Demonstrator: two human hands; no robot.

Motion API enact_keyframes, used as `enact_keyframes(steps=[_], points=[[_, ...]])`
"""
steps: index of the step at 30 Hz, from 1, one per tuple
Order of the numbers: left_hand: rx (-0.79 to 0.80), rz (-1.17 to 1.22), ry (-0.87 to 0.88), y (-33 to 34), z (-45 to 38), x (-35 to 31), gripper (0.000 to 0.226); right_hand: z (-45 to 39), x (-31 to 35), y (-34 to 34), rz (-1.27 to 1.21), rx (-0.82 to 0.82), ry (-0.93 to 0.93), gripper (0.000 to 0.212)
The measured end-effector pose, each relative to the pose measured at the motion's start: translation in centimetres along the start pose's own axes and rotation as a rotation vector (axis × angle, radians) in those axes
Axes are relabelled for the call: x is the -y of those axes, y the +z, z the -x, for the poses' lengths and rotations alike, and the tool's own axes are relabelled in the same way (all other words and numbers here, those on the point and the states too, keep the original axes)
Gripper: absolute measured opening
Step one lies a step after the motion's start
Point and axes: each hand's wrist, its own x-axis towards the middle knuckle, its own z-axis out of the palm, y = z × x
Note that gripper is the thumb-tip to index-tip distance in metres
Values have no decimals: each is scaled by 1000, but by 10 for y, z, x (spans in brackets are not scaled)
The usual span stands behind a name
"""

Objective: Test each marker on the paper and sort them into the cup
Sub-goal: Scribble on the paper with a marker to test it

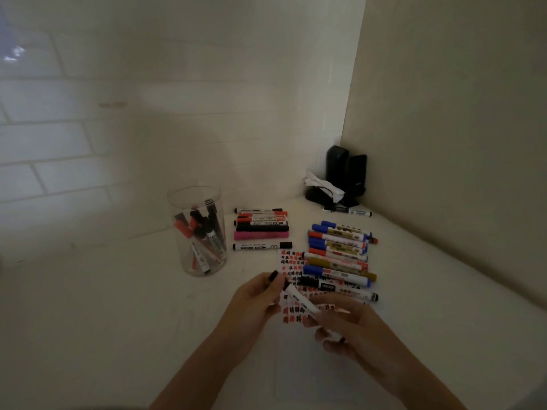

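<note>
Both hands work a white marker (300, 301) above the scribbled paper (291, 291) on the worktop (118, 306): the right hand (352, 329) curls around the barrel, while the left hand (257, 297) pinches a black cap (273, 276) at its upper end. Beyond the left hand stands the clear cup (196, 232) holding markers; loose markers (337, 255) lie just beyond the right

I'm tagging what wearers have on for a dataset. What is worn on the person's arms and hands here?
Both forearms are bare, with no sleeves in view. The left hand has dark-painted nails. The right hand shows a small dark band at one finger, perhaps a ring; too blurred to be sure. No gloves, watch or bracelets show.
</note>
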Motion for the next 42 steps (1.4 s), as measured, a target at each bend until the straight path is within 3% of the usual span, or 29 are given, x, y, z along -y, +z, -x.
enact_keyframes(steps=[3,6,9,11,12,14,16,19,21,24,25,29,32,35,37,42], points=[[45,-13,24,4,1,-5,27,-2,3,17,254,-2,-81,21],[86,176,40,14,8,-9,31,-6,4,28,326,-55,-187,32],[-5,388,30,15,3,-13,24,-1,-1,32,524,-170,-351,26],[-175,671,73,-2,-9,-22,13,9,-11,28,712,-251,-387,21],[-277,658,147,-14,-14,-27,10,15,-17,23,757,-276,-366,27],[-330,171,238,-27,-17,-30,15,21,-22,6,782,-294,-280,40],[-226,-338,230,-19,-15,-14,16,16,-22,-8,777,-334,-235,36],[-120,-661,253,-10,-17,19,17,8,-23,-13,654,-356,-360,33],[-135,-743,258,-11,-23,33,21,9,-19,-19,449,-410,-407,35],[-145,-796,282,-9,-26,39,20,10,-6,-29,-155,-302,-294,31],[-131,-805,292,-8,-27,39,20,9,-3,-32,-257,-286,-251,28],[-123,-779,319,-9,-41,40,19,-5,-10,-33,-65,-321,-163,19],[-164,-810,331,-15,-45,44,13,-18,-17,-29,142,-396,-220,21],[-180,-832,379,-19,-44,47,8,-29,-27,-31,375,-476,-295,9],[-169,-878,404,-20,-43,50,12,-32,-36,-33,434,-517,-309,2],[-199,-934,418,-16,-45,53,16,-34,-44,-40,524,-610,-326,7]])
